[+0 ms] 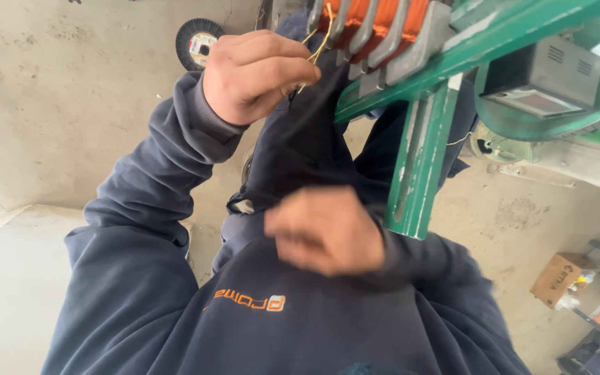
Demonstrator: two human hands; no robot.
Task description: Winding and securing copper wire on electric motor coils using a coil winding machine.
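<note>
Our left hand (258, 73) pinches thin yellow wire (319, 48) just beside the orange coil (376, 17) on the green frame (453, 55). Our right hand (324, 232) is blurred against the sweatshirt (272, 326); we cannot tell its grip.

We see a dark navy sweatshirt (140, 298) with long sleeves. The left sleeve (154, 180) ends in a ribbed cuff (210, 118) of a slightly greyer tone. On the chest there is an orange logo print (250, 300). Both hands are bare, without gloves.
</note>
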